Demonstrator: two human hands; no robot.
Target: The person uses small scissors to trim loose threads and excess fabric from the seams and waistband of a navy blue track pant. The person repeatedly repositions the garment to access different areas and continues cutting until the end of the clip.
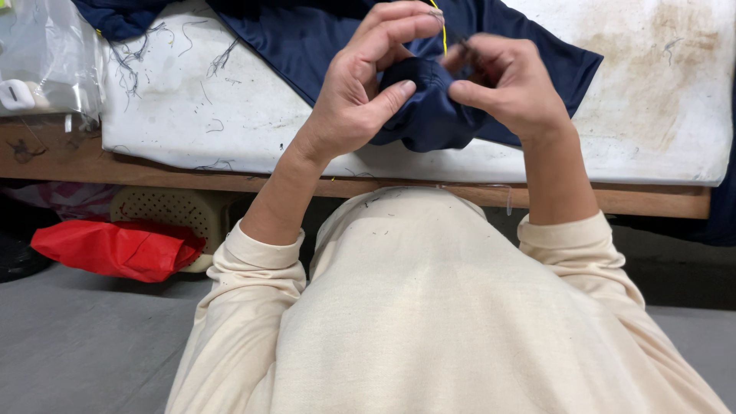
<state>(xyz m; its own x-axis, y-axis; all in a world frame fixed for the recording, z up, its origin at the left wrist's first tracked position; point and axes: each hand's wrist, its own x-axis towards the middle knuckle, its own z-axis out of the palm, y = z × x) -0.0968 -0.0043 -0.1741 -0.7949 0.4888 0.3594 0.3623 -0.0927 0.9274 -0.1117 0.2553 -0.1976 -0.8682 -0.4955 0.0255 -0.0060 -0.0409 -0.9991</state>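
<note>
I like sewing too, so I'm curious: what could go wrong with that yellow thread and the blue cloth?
The yellow thread is pinched between the left hand's fingers; pulled too hard, it might snap or slip free. The right hand seems to hold something thin and dark, too blurred to name; if sharp, it could prick a finger. The navy cloth is bunched tightly between both hands, so the thread could catch in the folds.

Even, soft light falls from above, bright on the white surface at the top of the frame. Below its wooden edge the floor sinks into dim shadow, deepest at lower left and far right. The right hand is slightly motion-blurred at the fingertips. No glare; the focus is otherwise sharp, with mild wide-angle stretch at the edges.
</note>
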